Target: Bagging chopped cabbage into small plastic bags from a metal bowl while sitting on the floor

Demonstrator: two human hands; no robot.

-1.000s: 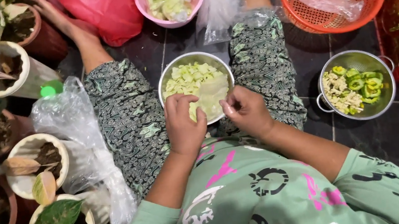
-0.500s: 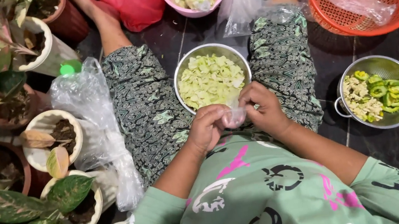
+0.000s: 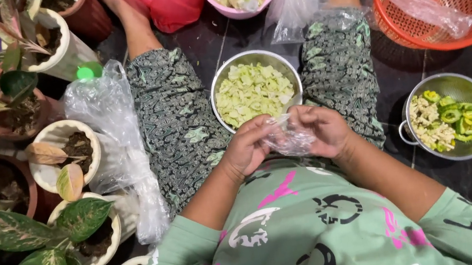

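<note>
Both hands: your left hand [image 3: 246, 148] and right hand [image 3: 326, 130] pinch one clear plastic bag [image 3: 288, 140] between them.
Bowl: steel bowl of chopped greens [image 3: 254, 89] lies just beyond your fingertips.

View: only one camera, worn on the person's head.
Facing: straight down at the lap and the dark floor [image 3: 204, 44].
Nearness: close; the green shirt [image 3: 325, 231] fills the bottom.
Edges: the pots [image 3: 65, 155] on the left look cut off, maybe more beyond.
</note>
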